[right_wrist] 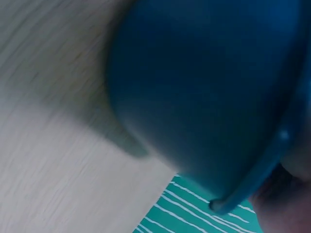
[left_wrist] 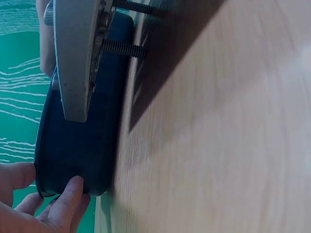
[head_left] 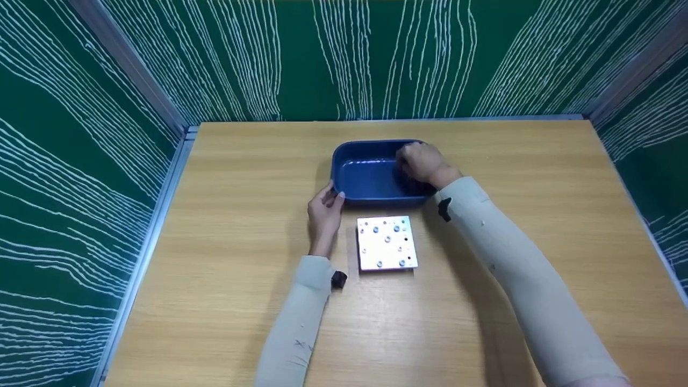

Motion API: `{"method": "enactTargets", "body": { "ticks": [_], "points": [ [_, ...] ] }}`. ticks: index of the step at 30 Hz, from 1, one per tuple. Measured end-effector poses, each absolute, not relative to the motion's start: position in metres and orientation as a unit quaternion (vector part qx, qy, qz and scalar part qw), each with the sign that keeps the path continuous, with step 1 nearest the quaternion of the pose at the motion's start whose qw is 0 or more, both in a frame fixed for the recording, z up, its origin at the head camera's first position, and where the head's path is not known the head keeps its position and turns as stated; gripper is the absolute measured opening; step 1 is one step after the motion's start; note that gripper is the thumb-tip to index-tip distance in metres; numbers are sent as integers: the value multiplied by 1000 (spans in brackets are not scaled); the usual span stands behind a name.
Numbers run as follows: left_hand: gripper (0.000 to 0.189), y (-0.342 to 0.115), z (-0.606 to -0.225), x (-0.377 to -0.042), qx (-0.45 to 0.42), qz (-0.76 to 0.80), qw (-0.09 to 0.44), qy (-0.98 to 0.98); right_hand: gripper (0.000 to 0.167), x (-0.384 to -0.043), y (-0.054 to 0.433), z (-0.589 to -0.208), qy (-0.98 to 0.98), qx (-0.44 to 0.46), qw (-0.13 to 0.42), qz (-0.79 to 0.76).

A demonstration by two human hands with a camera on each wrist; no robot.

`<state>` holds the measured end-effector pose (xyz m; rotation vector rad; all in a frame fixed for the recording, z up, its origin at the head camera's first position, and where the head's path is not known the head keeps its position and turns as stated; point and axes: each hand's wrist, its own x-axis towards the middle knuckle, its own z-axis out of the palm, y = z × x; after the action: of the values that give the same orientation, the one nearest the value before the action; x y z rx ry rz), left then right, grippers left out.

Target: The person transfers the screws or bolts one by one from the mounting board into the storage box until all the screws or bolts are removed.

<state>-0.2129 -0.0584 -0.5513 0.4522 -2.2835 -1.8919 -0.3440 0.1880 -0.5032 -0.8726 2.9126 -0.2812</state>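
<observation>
A blue rectangular tray (head_left: 365, 180) with raised walls lies on the table. My left hand (head_left: 325, 216) holds its near left corner; in the left wrist view the fingers (left_wrist: 70, 191) press against the outside of the wall near the rim. Over the tray's right end, my right hand (head_left: 422, 161) reaches in with bent fingers. Its fingertips are hidden, and whatever they touch cannot be seen. In front of the tray is a square metal plate (head_left: 387, 250) with holes and several bolts. Threaded bolt shanks (left_wrist: 124, 47) stick out beneath it toward the table.
The wooden table (head_left: 242, 215) is bounded by metal frame rails (head_left: 150, 215). Green walls (head_left: 301, 59) with white wavy lines rise at the back and both sides. A small black device (head_left: 338, 279) is on the left sleeve, another black piece (head_left: 444, 209) on the right.
</observation>
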Motion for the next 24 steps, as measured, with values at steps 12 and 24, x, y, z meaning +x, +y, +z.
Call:
{"method": "enactTargets", "body": {
  "ticks": [12, 24],
  "points": [
    [47, -58, -550, -210, 137, -651, 77, -742, 20, -310, 185, -487, 943, -289, 2, -165],
    [47, -58, -551, -210, 141, -641, 77, -750, 20, -278, 174, -480, 932, -308, -25, -190]
  ]
}}
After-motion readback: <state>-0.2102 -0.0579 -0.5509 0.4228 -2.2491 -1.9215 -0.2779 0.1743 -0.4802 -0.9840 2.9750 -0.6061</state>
